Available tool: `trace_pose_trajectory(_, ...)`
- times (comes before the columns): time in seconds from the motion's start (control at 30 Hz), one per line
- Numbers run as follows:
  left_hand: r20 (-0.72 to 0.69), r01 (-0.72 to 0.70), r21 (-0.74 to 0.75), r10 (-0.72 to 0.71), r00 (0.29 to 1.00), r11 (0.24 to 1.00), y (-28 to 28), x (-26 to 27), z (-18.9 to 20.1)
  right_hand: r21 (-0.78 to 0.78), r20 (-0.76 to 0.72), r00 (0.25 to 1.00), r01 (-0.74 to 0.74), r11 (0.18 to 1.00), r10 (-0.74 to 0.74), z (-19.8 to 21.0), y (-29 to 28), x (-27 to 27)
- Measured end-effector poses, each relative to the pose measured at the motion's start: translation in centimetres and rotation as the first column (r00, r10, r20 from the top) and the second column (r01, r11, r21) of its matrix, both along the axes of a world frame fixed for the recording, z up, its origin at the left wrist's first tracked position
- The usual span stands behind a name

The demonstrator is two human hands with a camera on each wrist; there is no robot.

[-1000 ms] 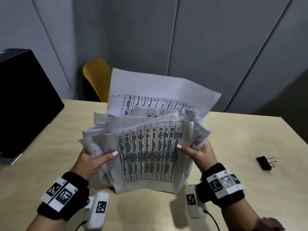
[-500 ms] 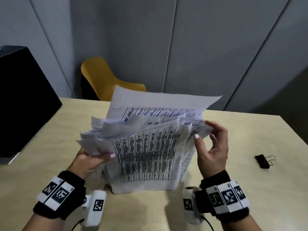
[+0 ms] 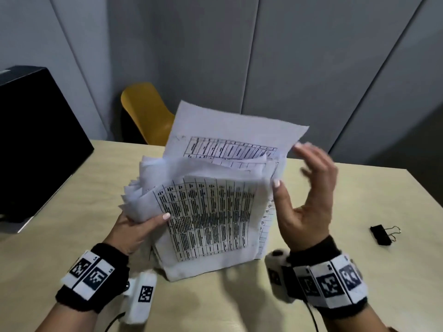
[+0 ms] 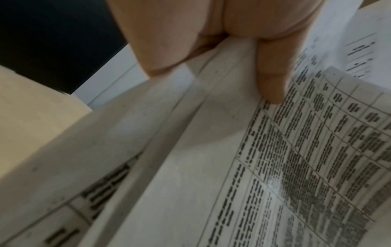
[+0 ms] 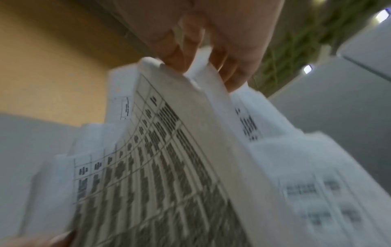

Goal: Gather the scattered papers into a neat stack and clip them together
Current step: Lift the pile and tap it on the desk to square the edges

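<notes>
Near the table's (image 3: 311, 295) right edge a black binder clip (image 3: 381, 234) lies well apart from the papers (image 3: 211, 212), while a black box (image 3: 36, 140) stands along the left edge and a yellow chair (image 3: 146, 111) waits behind the far edge. Upright on the tabletop, the uneven sheaf is pinched at its left side by the left hand (image 3: 134, 230). With fingers spread, the right hand (image 3: 304, 202) touches the right edges. Printed tables are too blurred to read.
</notes>
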State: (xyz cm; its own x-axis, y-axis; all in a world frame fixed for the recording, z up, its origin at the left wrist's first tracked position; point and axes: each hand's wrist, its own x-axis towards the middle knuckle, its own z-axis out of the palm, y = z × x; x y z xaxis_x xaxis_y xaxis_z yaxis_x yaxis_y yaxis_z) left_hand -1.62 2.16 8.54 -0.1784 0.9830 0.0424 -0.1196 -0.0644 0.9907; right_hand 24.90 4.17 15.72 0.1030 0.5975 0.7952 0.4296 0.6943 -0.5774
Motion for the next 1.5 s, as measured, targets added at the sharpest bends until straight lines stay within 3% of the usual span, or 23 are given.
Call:
trace_pose_trajectory(0.1,-0.002,-0.016,-0.021,0.016,1.000,1.000,-0.1,-0.2,0.0,0.171,0.207,0.975,0.049,0.984,-0.084,2.6,0.3,-0.8)
trace_pose_trajectory(0.23,-0.022,0.029,0.023,-0.028,0.999,0.999,-0.5,0.0,0.2,0.082,0.313,0.946,0.065,0.994,-0.088,4.4,1.4,-1.8)
trace_pose_trajectory(0.47,0.044,0.063,0.041,-0.065,0.997,0.997,-0.6,-0.1,-0.2,0.050,0.553,0.828,-0.145,0.988,0.094,5.3,0.9,-3.0)
trace_pose_trajectory(0.6,0.028,0.149,0.102,-0.152,0.988,0.984,-0.8,0.8,0.2,-0.006,0.610,0.784,-0.145,0.989,0.119,6.1,0.8,-3.1)
trace_pose_trajectory(0.73,0.039,0.095,0.103,-0.099,0.994,0.990,-0.6,0.6,-0.2,-0.147,0.651,0.726,-0.167,0.975,0.222,5.7,1.1,-3.5)
trace_pose_trajectory(0.83,0.023,0.097,0.130,-0.101,0.995,0.987,-0.5,0.8,-0.2,-0.150,0.657,0.724,-0.145,0.978,0.208,4.9,1.0,-4.0)
trace_pose_trajectory(0.93,-0.005,0.118,0.180,-0.119,0.993,0.976,-0.9,1.0,0.5,-0.004,0.549,0.833,-0.072,0.997,0.062,5.5,1.3,-3.2)
trace_pose_trajectory(1.0,-0.031,0.109,0.173,-0.106,0.994,0.979,-1.1,0.6,0.1,0.064,0.376,0.927,-0.044,0.997,0.017,5.1,1.7,-1.4)
trace_pose_trajectory(1.07,-0.020,-0.011,0.110,0.013,1.000,0.994,-0.9,0.0,-0.7,-0.008,0.126,0.990,-0.064,0.998,0.064,2.8,2.5,1.5)
trace_pose_trajectory(1.1,-0.005,-0.046,0.083,0.046,0.999,0.995,-0.8,-0.2,-1.0,-0.152,0.002,0.996,-0.092,0.984,0.094,1.0,2.9,3.0)
trace_pose_trajectory(1.13,0.004,-0.062,0.047,0.061,0.998,0.997,-0.8,-0.6,-1.3,-0.346,-0.125,0.985,-0.152,0.926,0.115,-1.2,3.3,4.3)
trace_pose_trajectory(1.2,0.009,-0.047,0.005,0.047,0.999,0.999,-0.8,-1.1,-1.7,-0.641,-0.313,0.939,-0.317,0.699,0.139,-5.6,3.5,6.1)
trace_pose_trajectory(1.27,-0.023,-0.040,-0.026,0.039,0.999,0.999,-0.6,-1.4,-1.9,-0.743,-0.401,0.892,-0.451,0.494,0.211,-9.4,3.7,6.8)
trace_pose_trajectory(1.33,-0.037,0.011,-0.016,-0.012,0.999,1.000,-0.7,-1.2,-1.6,-0.777,-0.460,0.864,-0.503,0.379,0.204,-11.6,4.2,6.7)
trace_pose_trajectory(1.4,-0.054,0.040,0.003,-0.039,0.998,0.999,-0.6,-0.8,-1.4,-0.764,-0.496,0.850,-0.524,0.377,0.176,-12.0,4.4,6.0)
trace_pose_trajectory(1.5,-0.022,0.007,0.050,-0.005,1.000,0.999,-0.1,0.4,-1.1,-0.739,-0.414,0.890,-0.452,0.499,0.193,-11.0,4.5,4.8)
